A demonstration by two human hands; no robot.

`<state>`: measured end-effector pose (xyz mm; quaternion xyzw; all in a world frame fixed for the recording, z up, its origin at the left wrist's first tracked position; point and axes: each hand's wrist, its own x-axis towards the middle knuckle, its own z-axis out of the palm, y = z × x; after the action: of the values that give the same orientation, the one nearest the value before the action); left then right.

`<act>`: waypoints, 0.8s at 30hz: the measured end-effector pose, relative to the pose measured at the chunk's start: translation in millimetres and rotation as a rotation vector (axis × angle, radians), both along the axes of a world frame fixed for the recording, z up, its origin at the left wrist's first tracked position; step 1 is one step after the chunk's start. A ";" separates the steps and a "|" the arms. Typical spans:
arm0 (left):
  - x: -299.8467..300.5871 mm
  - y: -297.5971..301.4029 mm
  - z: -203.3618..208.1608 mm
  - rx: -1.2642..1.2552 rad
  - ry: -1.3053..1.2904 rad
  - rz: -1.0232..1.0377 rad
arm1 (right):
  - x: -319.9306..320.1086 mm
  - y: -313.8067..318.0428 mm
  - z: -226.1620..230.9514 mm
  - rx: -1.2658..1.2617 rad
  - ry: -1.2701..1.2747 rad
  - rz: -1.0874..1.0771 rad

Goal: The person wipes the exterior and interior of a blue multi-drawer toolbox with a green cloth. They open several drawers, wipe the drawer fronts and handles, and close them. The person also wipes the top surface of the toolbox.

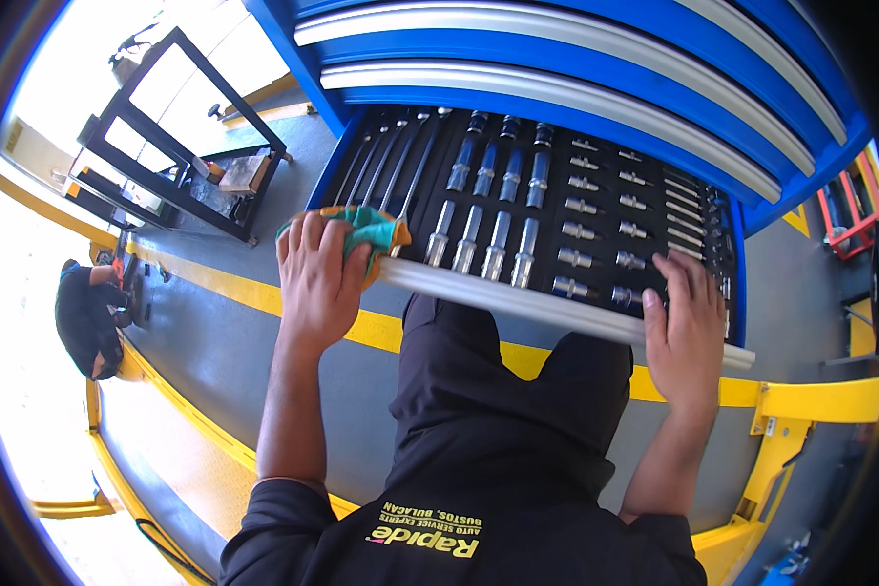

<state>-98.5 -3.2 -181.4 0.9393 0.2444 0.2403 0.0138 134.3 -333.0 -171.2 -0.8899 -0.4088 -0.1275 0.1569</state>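
The person's left hand (317,273) is curling its fingers over a bunched teal-and-orange cloth (376,234), gripping it at the front left corner of an open drawer (527,301). The right hand (689,322) is holding nothing visible; its thumb is standing apart from its loosely bent fingers, which are reaching over the drawer's front right part, close to small sockets (576,259). Whether those fingertips are touching anything, I cannot tell. The drawer is jutting from a blue tool cabinet (581,54) toward the person, its silver front edge running between the hands. Inside, long wrenches (393,161) are lying at the left, and long sockets (498,244) are filling the middle in rows on a dark liner. Off to the left, another person (88,317) in dark clothing is bending low near a yellow floor stripe (230,283), and a black metal frame (186,146) is standing farther back.
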 end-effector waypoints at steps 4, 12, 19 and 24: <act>-25.8 7.7 21.0 -0.216 0.015 -0.064 | -40.0 -15.2 6.4 -0.033 0.074 0.049; 52.3 -29.6 27.5 -0.045 0.540 -0.723 | -90.5 -37.3 26.0 -0.093 0.146 0.049; 105.9 40.3 8.0 0.093 0.632 -0.644 | -90.9 -34.7 33.6 -0.148 0.187 0.062; 108.5 -0.7 20.9 0.002 0.679 -1.045 | -93.4 -35.5 38.5 -0.173 0.233 0.004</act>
<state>10.0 -3.8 -160.5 0.9588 -0.2570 -0.1102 0.0501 40.9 -368.5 -132.6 -0.9081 -0.3991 0.0124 0.1263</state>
